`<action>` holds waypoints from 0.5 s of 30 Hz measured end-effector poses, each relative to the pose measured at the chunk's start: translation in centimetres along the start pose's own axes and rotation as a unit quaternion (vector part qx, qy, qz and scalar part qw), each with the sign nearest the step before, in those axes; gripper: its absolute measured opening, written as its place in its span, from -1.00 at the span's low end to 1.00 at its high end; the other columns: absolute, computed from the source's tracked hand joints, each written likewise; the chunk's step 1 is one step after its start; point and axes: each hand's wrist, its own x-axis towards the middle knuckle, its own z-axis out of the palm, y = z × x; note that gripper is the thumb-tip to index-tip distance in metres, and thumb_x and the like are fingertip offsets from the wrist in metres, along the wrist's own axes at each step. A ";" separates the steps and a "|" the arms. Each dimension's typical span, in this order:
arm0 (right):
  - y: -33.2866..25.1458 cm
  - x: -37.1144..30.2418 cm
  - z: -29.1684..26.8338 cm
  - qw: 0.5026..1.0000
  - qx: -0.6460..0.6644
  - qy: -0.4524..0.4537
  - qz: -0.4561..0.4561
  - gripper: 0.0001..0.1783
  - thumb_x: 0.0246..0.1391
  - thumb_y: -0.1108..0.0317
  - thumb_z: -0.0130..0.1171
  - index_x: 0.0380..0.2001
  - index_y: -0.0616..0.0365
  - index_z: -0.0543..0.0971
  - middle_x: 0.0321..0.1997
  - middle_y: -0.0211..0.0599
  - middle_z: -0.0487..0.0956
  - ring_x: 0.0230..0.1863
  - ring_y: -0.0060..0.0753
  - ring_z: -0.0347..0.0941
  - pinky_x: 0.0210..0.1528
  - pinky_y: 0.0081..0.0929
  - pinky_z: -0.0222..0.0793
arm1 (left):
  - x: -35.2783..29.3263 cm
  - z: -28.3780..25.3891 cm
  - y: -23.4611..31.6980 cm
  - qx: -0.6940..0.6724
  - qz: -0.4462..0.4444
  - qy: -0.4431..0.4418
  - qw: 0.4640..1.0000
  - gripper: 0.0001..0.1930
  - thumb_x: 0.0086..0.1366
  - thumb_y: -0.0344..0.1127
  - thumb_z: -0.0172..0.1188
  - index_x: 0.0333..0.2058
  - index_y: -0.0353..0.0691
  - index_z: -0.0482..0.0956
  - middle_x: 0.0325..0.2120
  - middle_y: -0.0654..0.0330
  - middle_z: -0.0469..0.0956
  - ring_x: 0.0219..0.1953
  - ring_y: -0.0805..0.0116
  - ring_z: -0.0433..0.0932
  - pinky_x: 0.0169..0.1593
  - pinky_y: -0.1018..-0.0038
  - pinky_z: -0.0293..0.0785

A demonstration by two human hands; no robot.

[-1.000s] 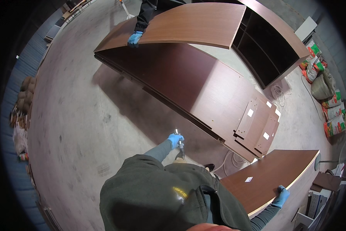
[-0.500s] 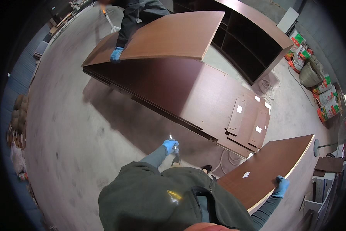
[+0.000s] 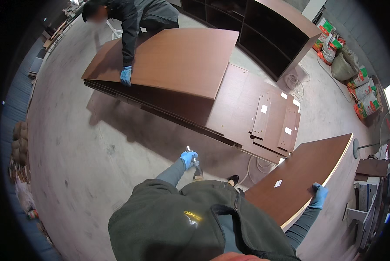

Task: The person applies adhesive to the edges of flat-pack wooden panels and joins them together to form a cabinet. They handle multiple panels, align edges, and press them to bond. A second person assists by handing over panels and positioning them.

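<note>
My left hand (image 3: pixel 188 159), in a blue glove, is closed around a silver metal tool with a narrow shaft (image 3: pixel 196 165); its exact kind is unclear. Low at the right, my right hand (image 3: pixel 320 195), also gloved in blue, grips the pale outer edge of a brown wooden panel (image 3: pixel 308 169) that stands tilted beside me and bears a white label. Ahead lies a stack of brown panels (image 3: pixel 234 100). A co-worker's gloved hand (image 3: pixel 126 75) holds the near edge of the stack's top panel (image 3: pixel 182 56), which is lifted at a slant.
A dark open-shelved cabinet (image 3: pixel 268 35) stands beyond the stack. Coiled pale cable (image 3: pixel 293 81) lies beside it, and a hose (image 3: pixel 248 172) runs along the floor near my feet. Filled bags (image 3: pixel 359 80) line the right wall. Sacks (image 3: pixel 19 141) are piled at the far left.
The lifted top panel has come down closer to the stack, and the co-worker leans further over it. My hands keep their holds on the tool and the tilted panel.
</note>
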 end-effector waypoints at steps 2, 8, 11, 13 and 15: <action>0.2 0.3 -0.2 1.000 -0.022 0.006 -0.001 -0.83 -0.04 0.64 0.11 -0.33 0.27 0.42 -0.57 -0.21 0.52 -0.63 -0.24 0.52 -0.57 -0.27 0.51 | 0.1 -0.2 -0.2 -0.001 0.012 -0.025 1.000 -0.85 0.25 -0.52 0.24 -0.29 -0.18 0.45 -0.49 0.13 0.51 -0.50 0.23 0.58 -0.29 0.14 0.74; 1.0 1.2 -0.8 1.000 0.001 0.004 -0.016 -0.80 -0.05 0.63 0.15 -0.31 0.25 0.42 -0.54 -0.23 0.53 -0.60 -0.25 0.54 -0.56 -0.26 0.53 | -0.1 -0.2 -0.1 0.006 0.011 -0.007 1.000 -0.85 0.25 -0.51 0.24 -0.27 -0.18 0.46 -0.46 0.12 0.53 -0.47 0.20 0.60 -0.28 0.12 0.74; 0.9 1.0 -0.7 1.000 0.014 -0.007 -0.012 -0.80 -0.04 0.61 0.15 -0.31 0.22 0.42 -0.54 -0.27 0.52 -0.58 -0.29 0.52 -0.52 -0.26 0.55 | -0.2 -0.1 0.0 0.008 -0.004 0.002 1.000 -0.87 0.26 -0.50 0.23 -0.27 -0.19 0.47 -0.47 0.12 0.53 -0.47 0.20 0.60 -0.27 0.12 0.74; 0.6 0.5 -0.5 1.000 -0.008 0.006 0.002 -0.81 -0.03 0.58 0.15 -0.30 0.21 0.43 -0.52 -0.28 0.53 -0.58 -0.32 0.51 -0.50 -0.26 0.56 | -0.1 0.0 -0.1 0.004 0.001 -0.012 1.000 -0.88 0.27 -0.49 0.23 -0.27 -0.19 0.47 -0.47 0.12 0.53 -0.47 0.20 0.60 -0.28 0.13 0.74; 0.2 0.0 -0.3 1.000 -0.006 0.009 -0.003 -0.83 -0.03 0.58 0.15 -0.32 0.22 0.43 -0.52 -0.24 0.54 -0.58 -0.28 0.53 -0.51 -0.25 0.55 | 0.0 0.0 -0.2 -0.001 0.002 -0.010 1.000 -0.89 0.28 -0.48 0.22 -0.27 -0.19 0.47 -0.48 0.12 0.53 -0.48 0.20 0.60 -0.29 0.15 0.74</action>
